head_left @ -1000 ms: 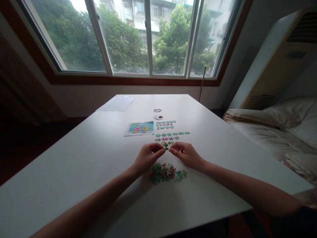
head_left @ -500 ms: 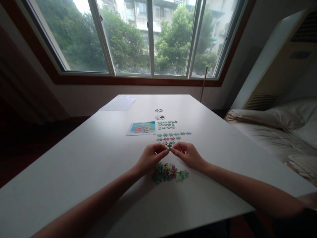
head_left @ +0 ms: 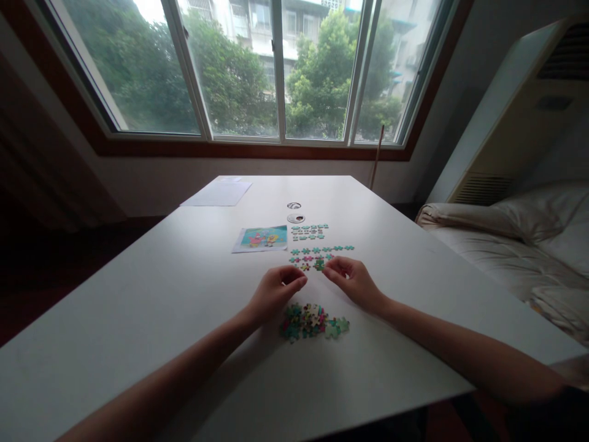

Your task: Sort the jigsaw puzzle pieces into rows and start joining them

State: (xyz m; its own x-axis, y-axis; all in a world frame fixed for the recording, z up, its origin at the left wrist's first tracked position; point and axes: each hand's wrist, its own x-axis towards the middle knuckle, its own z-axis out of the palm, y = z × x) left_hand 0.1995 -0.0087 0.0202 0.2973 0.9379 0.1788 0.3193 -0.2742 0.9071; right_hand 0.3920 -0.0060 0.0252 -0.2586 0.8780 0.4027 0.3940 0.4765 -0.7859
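My right hand (head_left: 352, 281) pinches a small green puzzle piece (head_left: 319, 264) at the near end of the rows of sorted pieces (head_left: 317, 252) laid out on the white table (head_left: 184, 307). My left hand (head_left: 275, 294) rests beside it with fingers curled together, holding nothing I can see. A heap of loose mixed-colour pieces (head_left: 311, 321) lies just in front of both hands. A picture card (head_left: 261, 238) showing cartoon figures lies to the left of the rows.
Two small round lids (head_left: 295, 217) sit beyond the rows. A sheet of paper (head_left: 218, 192) lies at the far left corner. A big window fills the back wall. A bed with pale bedding (head_left: 515, 239) stands to the right of the table.
Both hands held the green piece together before. Now my right hand has carried it away from me toward the rows, and my left hand has let go and stayed in place.
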